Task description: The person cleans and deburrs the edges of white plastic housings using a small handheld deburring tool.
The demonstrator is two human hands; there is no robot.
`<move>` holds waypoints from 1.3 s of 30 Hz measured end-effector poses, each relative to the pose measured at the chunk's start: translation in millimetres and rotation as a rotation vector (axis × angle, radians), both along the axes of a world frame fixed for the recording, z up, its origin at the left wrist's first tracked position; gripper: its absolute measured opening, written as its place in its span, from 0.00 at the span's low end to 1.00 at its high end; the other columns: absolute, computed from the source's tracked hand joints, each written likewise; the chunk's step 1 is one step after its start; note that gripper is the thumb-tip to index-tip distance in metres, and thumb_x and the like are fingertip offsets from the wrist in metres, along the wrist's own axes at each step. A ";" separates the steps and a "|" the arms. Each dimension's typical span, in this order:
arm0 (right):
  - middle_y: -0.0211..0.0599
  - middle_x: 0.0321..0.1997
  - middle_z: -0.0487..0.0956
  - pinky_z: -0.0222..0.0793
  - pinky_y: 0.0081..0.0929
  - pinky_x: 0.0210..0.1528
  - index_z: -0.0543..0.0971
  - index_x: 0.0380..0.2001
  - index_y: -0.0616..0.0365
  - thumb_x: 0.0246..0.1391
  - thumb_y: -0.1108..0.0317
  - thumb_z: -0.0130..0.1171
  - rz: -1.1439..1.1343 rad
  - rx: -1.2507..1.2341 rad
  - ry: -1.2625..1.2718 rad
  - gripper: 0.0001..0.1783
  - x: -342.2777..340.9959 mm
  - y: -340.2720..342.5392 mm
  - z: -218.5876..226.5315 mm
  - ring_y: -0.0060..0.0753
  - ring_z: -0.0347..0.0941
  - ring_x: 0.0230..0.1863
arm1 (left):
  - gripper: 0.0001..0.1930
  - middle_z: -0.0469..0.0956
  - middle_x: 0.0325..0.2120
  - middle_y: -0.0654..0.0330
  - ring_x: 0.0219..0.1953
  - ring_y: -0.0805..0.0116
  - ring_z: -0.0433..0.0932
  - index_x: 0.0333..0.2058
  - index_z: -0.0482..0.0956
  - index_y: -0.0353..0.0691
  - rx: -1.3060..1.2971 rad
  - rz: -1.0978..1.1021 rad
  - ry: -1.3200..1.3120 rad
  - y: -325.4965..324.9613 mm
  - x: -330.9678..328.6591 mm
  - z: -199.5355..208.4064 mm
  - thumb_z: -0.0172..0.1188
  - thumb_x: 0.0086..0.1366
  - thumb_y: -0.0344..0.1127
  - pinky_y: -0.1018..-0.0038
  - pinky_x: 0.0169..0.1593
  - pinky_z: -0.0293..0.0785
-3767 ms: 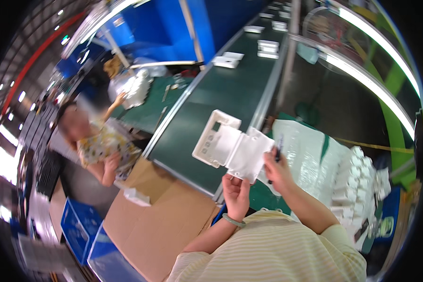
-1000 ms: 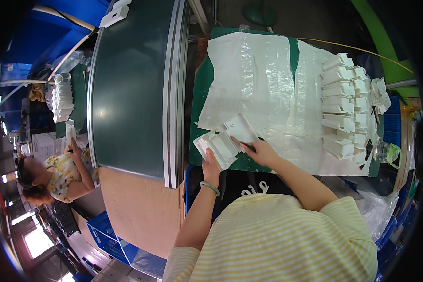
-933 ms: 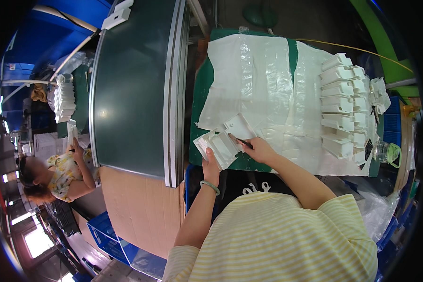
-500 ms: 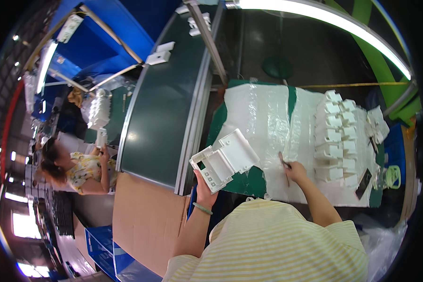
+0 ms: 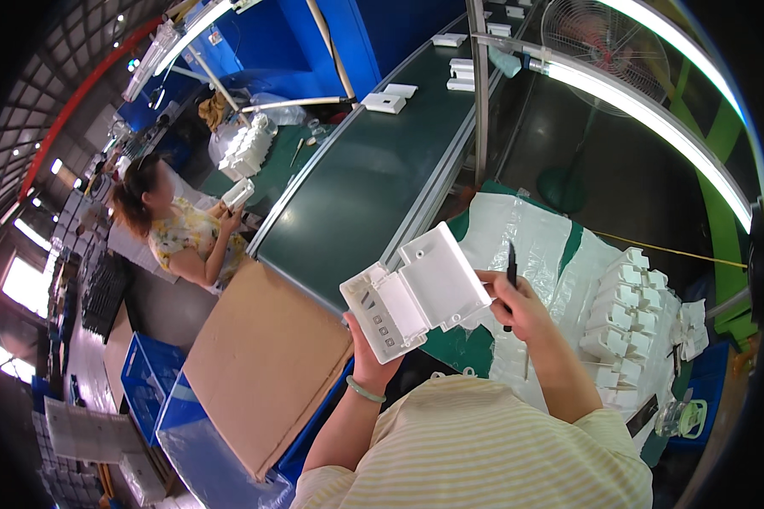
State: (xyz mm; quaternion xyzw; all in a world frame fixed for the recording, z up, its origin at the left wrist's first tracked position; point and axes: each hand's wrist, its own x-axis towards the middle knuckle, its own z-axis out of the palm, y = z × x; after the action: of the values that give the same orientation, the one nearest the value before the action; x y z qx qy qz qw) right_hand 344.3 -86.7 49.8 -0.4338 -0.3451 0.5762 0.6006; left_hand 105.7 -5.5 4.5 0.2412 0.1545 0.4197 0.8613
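My left hand (image 5: 373, 358) grips a white plastic housing (image 5: 440, 276) by its lower left end, holding it up in front of my body. The housing is in two hinged box-like halves, spread apart, with a row of small square openings in the nearer half. In my right hand (image 5: 525, 312) is a slim black knife-like tool (image 5: 511, 265), its pointed end up. That hand's fingers are at the housing's right edge; whether they touch it I cannot tell.
Rows of white housings (image 5: 624, 310) stand on the plastic-covered bench (image 5: 526, 246) to the right, near a clear bottle (image 5: 681, 418) and a dark phone (image 5: 643, 416). A green conveyor (image 5: 356, 199) carries white parts. Cardboard (image 5: 259, 365) lies at left. Beyond, a co-worker (image 5: 187, 225) holds a white part.
My right hand has risen from the bench to the housing's right edge, bringing the tool up with it. The view has swung left. The left hand still holds the housing.
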 end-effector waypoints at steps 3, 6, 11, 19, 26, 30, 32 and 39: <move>0.17 0.18 0.67 0.40 0.14 0.16 0.74 0.52 0.66 0.60 0.54 0.56 0.029 0.005 -0.109 0.26 -24.8 21.3 6.3 0.07 0.49 0.14 | 0.42 0.63 0.60 0.62 0.59 0.60 0.66 0.65 0.54 0.49 -0.009 0.009 -0.024 20.8 -18.6 1.2 0.36 0.61 0.73 0.59 0.58 0.67; 0.15 0.17 0.65 0.40 0.14 0.16 0.75 0.50 0.66 0.56 0.59 0.60 -0.053 -0.038 -0.105 0.24 -45.4 37.0 14.8 0.07 0.50 0.14 | 0.41 0.63 0.60 0.61 0.60 0.60 0.66 0.65 0.54 0.49 0.049 -0.017 -0.034 44.7 -40.1 2.2 0.36 0.62 0.72 0.58 0.58 0.67; 0.16 0.16 0.64 0.37 0.15 0.15 0.77 0.47 0.65 0.56 0.64 0.58 -0.210 -0.056 -0.044 0.19 -66.5 66.0 18.7 0.08 0.49 0.12 | 0.41 0.64 0.60 0.58 0.58 0.56 0.68 0.65 0.52 0.46 0.034 -0.104 -0.028 83.9 -62.2 3.4 0.35 0.64 0.70 0.56 0.55 0.72; 0.14 0.11 0.57 0.36 0.18 0.16 0.79 0.45 0.60 0.58 0.55 0.56 -0.327 -0.030 -0.220 0.20 -81.7 96.1 33.7 0.08 0.47 0.12 | 0.45 0.61 0.61 0.57 0.59 0.57 0.67 0.66 0.47 0.46 0.191 -0.217 -0.027 115.3 -80.1 -3.5 0.39 0.60 0.72 0.57 0.57 0.71; 0.28 0.28 0.79 0.45 0.13 0.16 0.80 0.45 0.58 0.65 0.45 0.40 -0.510 0.041 -0.584 0.28 -74.0 79.4 35.0 0.10 0.49 0.13 | 0.44 0.60 0.62 0.62 0.61 0.60 0.63 0.66 0.48 0.48 0.092 -0.040 -0.009 128.0 -74.3 8.7 0.38 0.60 0.73 0.61 0.60 0.66; 0.30 0.32 0.80 0.50 0.14 0.18 0.81 0.44 0.57 0.66 0.44 0.32 -0.365 0.025 -0.586 0.32 -81.5 67.8 26.3 0.12 0.52 0.16 | 0.43 0.59 0.63 0.63 0.62 0.61 0.61 0.66 0.48 0.48 0.122 0.031 0.028 123.4 -66.9 24.9 0.37 0.61 0.72 0.62 0.62 0.62; 0.32 0.30 0.80 0.56 0.17 0.20 0.81 0.41 0.58 0.64 0.54 0.45 -0.279 0.068 -0.584 0.21 -89.2 68.6 19.8 0.17 0.60 0.16 | 0.42 0.59 0.62 0.63 0.62 0.62 0.62 0.66 0.49 0.48 0.127 0.040 0.011 119.7 -59.7 30.8 0.36 0.62 0.71 0.62 0.62 0.62; 0.37 0.27 0.80 0.64 0.25 0.22 0.83 0.37 0.55 0.54 0.61 0.61 -0.286 0.244 -1.144 0.11 -106.2 72.2 58.2 0.32 0.72 0.19 | 0.43 0.61 0.61 0.63 0.61 0.64 0.63 0.66 0.50 0.47 0.172 0.096 0.045 106.5 -38.5 31.3 0.34 0.62 0.72 0.65 0.61 0.63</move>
State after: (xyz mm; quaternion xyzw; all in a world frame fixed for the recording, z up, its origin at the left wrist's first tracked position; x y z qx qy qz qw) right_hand 238.1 -14.4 108.0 -0.6450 -0.6153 0.1212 0.4367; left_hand 67.2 101.0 35.8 0.3159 0.1486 0.4664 0.8127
